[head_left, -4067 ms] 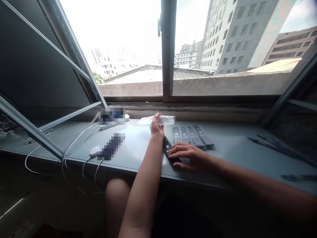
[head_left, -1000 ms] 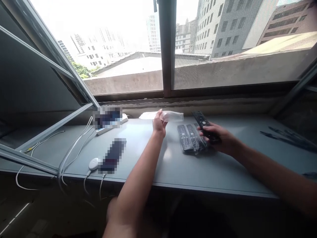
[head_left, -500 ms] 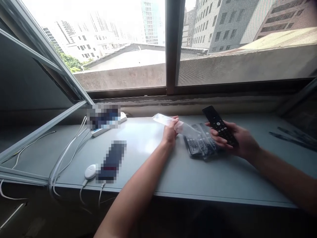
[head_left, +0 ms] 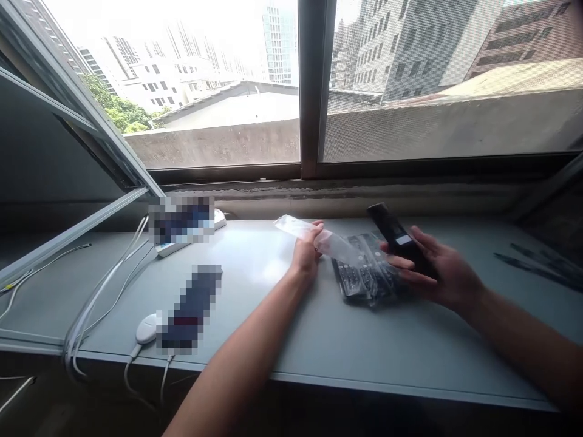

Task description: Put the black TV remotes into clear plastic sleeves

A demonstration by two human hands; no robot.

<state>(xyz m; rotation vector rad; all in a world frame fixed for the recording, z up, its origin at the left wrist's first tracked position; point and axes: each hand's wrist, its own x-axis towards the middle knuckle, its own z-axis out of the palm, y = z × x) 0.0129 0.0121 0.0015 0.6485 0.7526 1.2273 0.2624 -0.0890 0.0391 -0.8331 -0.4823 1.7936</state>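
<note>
My right hand [head_left: 444,276] grips a black remote control [head_left: 401,238], tilted, with its back and a small white label facing me. My left hand [head_left: 310,252] is closed on a clear plastic sleeve [head_left: 339,246], whose one end sticks out to the left and whose other end hangs to the right. Beneath the sleeve and between my hands, several black remote controls in clear plastic [head_left: 357,279] lie side by side on the grey tabletop [head_left: 328,346].
At the left, a blurred-out phone [head_left: 194,309] lies near a white round charger [head_left: 149,328]. A white power strip [head_left: 219,218] stands behind, with cables [head_left: 98,279] running to the front edge. Dark thin strips [head_left: 537,267] lie at the right. A window frame [head_left: 312,91] rises behind.
My right hand has turned the remote control over, from its button side to its labelled back. My left hand still holds the sleeve. The view has shifted slightly.
</note>
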